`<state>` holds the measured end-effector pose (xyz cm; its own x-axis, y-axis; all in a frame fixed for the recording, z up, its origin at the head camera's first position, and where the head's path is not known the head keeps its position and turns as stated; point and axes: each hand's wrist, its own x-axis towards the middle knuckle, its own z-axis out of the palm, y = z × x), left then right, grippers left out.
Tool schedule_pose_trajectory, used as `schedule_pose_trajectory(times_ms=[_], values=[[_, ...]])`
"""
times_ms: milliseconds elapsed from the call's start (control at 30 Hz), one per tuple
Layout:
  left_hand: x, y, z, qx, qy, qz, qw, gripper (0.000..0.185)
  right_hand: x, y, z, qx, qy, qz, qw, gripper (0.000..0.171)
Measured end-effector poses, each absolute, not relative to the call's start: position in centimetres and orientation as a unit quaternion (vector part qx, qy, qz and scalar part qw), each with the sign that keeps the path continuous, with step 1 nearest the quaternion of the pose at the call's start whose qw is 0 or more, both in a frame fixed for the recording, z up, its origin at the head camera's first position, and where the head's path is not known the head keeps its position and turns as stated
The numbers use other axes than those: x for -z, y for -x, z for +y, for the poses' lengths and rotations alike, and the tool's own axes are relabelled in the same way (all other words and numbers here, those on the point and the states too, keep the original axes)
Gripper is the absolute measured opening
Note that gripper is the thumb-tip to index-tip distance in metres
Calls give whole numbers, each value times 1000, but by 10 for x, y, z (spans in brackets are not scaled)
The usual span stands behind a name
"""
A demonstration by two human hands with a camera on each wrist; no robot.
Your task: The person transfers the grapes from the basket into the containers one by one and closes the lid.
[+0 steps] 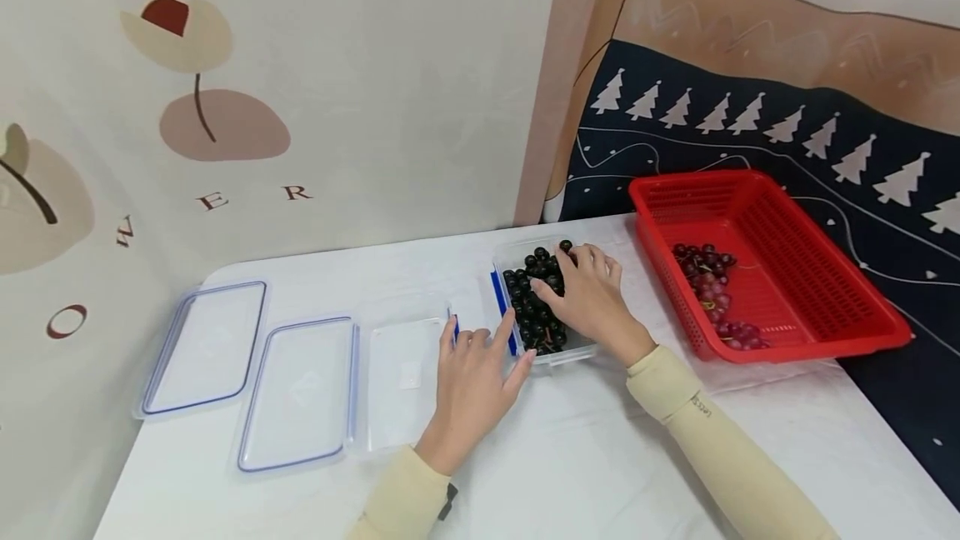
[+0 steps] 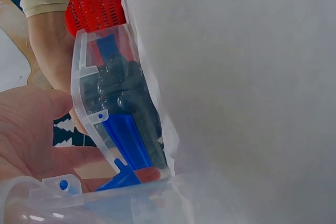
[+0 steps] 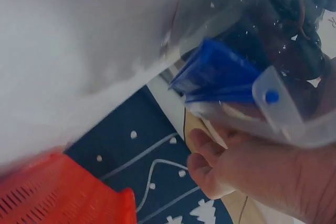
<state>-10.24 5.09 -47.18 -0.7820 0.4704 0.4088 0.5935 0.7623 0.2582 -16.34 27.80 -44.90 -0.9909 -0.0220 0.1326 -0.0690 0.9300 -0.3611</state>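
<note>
A clear plastic container with blue side clips holds a heap of dark grapes. My right hand lies over its right part, thumb stretched across the grapes and fingers toward the far right corner. In the right wrist view that hand shows beyond the rim, beside a blue clip. My left hand is at the container's left front side, fingers spread, between it and a second clear container. The left wrist view shows the left hand with fingers reaching between the two boxes.
Two clear lids with blue seals, one further left, lie on the white table. On the right stands a red basket with dark grapes and redder grapes. A patterned cloth hangs behind the table.
</note>
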Motion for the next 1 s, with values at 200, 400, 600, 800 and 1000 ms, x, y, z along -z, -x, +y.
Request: schedule_pose_trajectory(times_ms=[200,400,600,800,1000], values=[[471,103,51,186,290,-924,163,66,452,163,279,-209,-19,-976,63,89],[471,103,48,182,284,-929,151,66,449,165,279,-196,-31,-978,59,91],[471,102,48,186,284,-928,155,65,447,170,281,-164,-26,-986,35,91],[472,102,49,185,285,-927,157,66,453,167,280,-190,-23,-981,17,96],[471,104,49,187,288,-924,168,65,459,161,279,-165,-23,-986,29,99]])
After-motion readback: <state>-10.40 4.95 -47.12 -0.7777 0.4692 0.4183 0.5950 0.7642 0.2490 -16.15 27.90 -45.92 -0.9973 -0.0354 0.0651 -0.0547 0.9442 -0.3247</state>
